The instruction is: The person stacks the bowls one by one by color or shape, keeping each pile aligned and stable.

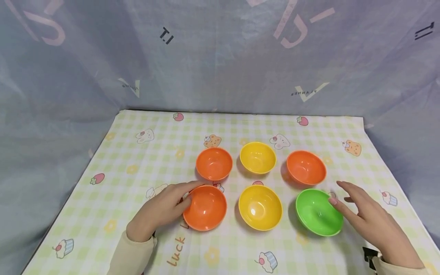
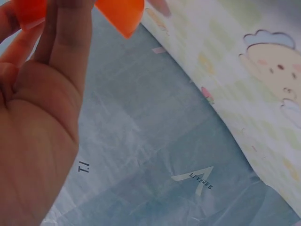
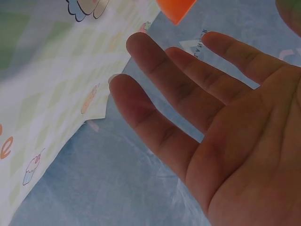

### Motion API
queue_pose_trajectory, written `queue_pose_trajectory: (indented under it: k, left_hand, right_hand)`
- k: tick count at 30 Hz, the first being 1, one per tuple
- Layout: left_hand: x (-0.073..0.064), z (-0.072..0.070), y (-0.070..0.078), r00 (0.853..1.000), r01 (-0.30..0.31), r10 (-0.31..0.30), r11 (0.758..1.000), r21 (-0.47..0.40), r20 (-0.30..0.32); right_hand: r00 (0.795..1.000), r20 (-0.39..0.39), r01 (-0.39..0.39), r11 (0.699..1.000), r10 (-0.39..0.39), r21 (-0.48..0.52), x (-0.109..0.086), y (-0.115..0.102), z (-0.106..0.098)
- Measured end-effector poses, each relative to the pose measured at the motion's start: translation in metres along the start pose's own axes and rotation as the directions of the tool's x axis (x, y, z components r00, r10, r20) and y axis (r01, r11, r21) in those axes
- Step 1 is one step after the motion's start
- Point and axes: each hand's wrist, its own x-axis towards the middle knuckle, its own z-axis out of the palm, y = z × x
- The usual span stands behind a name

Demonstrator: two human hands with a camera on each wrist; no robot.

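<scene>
My left hand (image 1: 163, 208) holds the left side of the near orange bowl (image 1: 205, 214), its thumb over the rim and its fingers along the outside. In the left wrist view, part of an orange bowl (image 2: 32, 10) shows among the fingers. My right hand (image 1: 372, 219) is beside the green bowl (image 1: 319, 217), fingers spread and thumb over the rim. Whether the thumb touches the bowl cannot be told. The right wrist view shows the extended fingers (image 3: 164, 132) with nothing in them. Between the hands sits a yellow bowl (image 1: 260, 214).
Behind the near bowls stand a second orange bowl (image 1: 214, 168), another yellow bowl (image 1: 258, 160) and a third orange bowl (image 1: 306, 172). A checked cloth (image 1: 137, 214) with cartoon prints covers the table. Grey-blue fabric (image 1: 213, 65) hangs behind and at both sides.
</scene>
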Motion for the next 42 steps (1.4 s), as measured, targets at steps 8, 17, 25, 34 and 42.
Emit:
queue_pose_trajectory:
  k: [8,17,25,34,42]
  left_hand:
    - [-0.006,-0.002,0.012,0.995,-0.066,0.073,0.991,0.114,-0.065]
    - [-0.005,-0.004,0.019,0.93,-0.219,0.281,0.941,0.256,-0.235]
    - [0.002,-0.001,0.018,0.833,-0.362,0.472,0.86,0.36,-0.289]
    - [0.024,-0.005,0.022,0.728,-0.468,0.645,0.715,0.519,-0.233]
    - [0.039,-0.001,0.024,0.675,-0.484,0.714,0.62,0.618,-0.186]
  right_hand:
    - [1.0,0.007,-0.011,1.0,0.011,-0.005,-0.004,-0.002,-0.001]
    - [1.0,-0.004,-0.004,1.0,0.004,0.001,-0.007,-0.002,0.0]
    - [1.0,-0.005,-0.002,1.0,0.002,0.003,-0.008,-0.001,0.001]
    - [1.0,0.013,-0.015,1.0,0.015,0.016,-0.009,0.0,-0.002]
    - [1.0,-0.006,-0.005,1.0,0.005,0.019,-0.012,0.004,0.0]
